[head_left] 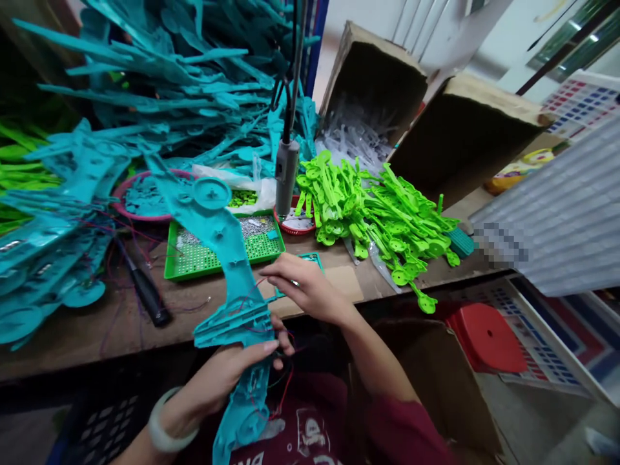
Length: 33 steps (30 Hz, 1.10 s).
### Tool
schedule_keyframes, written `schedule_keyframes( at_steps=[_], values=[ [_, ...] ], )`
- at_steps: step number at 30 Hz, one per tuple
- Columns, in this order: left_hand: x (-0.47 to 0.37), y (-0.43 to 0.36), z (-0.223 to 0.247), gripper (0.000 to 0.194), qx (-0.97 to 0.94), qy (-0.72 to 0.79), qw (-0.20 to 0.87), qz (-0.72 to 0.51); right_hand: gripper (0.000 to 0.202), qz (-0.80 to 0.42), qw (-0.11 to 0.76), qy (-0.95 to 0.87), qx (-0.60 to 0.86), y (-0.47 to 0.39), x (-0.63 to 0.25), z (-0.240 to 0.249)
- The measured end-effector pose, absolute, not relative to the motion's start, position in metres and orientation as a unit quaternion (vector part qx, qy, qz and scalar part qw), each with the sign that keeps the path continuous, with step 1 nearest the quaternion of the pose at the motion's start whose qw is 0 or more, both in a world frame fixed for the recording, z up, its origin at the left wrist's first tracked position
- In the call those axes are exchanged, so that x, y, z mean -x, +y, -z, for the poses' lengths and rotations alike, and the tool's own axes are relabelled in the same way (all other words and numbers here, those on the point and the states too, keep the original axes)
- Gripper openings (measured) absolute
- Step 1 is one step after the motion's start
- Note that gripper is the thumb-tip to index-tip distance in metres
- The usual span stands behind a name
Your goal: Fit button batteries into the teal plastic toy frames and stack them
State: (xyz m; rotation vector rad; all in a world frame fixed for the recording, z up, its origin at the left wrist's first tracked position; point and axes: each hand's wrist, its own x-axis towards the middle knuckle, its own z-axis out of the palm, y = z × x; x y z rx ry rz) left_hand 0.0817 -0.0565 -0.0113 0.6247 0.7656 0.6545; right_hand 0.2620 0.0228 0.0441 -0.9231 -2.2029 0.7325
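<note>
I am viewing left hand (223,369) clasping blue plastic part (237,271), grip wrapping firmly around lower half; part extending over front edge of desk (186,311), before green tray (191,272). Right hand (307,287) hovering beside part, fingertips nearly meeting at red wire (258,282); whether pinching it, I cannot tell.

Heaped teal parts (165,77), piled green parts (394,219) and a hanging tool (287,168) show a workshop.
</note>
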Motion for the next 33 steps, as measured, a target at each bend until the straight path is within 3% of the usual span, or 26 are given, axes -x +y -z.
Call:
schedule_keyframes(
  at_steps=[2,4,7,9,11,14,20,29,33],
  values=[
    [-0.071,-0.059,0.015,0.036,-0.277,0.442,0.789,-0.325,0.025,-0.237,0.319,-0.823,0.406,0.017,-0.276,-0.046],
    [-0.062,-0.063,0.019,0.045,-0.244,0.503,0.763,-0.324,0.026,-0.223,0.268,-0.820,0.453,0.006,-0.296,-0.055],
    [-0.060,-0.074,0.024,0.052,-0.176,0.504,0.790,-0.303,0.024,-0.353,0.094,-0.855,0.367,-0.006,-0.324,-0.068],
    [-0.066,-0.083,0.025,0.053,-0.137,0.474,0.817,-0.299,0.023,-0.437,0.039,-0.847,0.299,-0.007,-0.333,-0.067],
    [-0.074,-0.091,0.026,0.053,-0.114,0.453,0.833,-0.297,0.022,-0.406,0.096,-0.830,0.371,-0.002,-0.332,-0.055],
    [-0.081,-0.098,0.025,0.053,-0.089,0.437,0.845,-0.294,0.014,-0.248,0.181,-0.792,0.529,0.013,-0.318,-0.020],
    [-0.066,-0.106,0.026,0.051,-0.192,0.458,0.811,-0.310,0.005,-0.192,0.099,-0.813,0.541,0.030,-0.299,0.032],
    [-0.058,-0.093,0.036,0.052,-0.338,0.556,0.695,-0.307,0.008,-0.200,0.108,-0.816,0.532,0.033,-0.305,0.028],
    [-0.061,-0.077,0.026,0.039,-0.352,0.562,0.670,-0.335,0.010,-0.218,0.105,-0.819,0.520,0.032,-0.302,0.027]
  ],
)
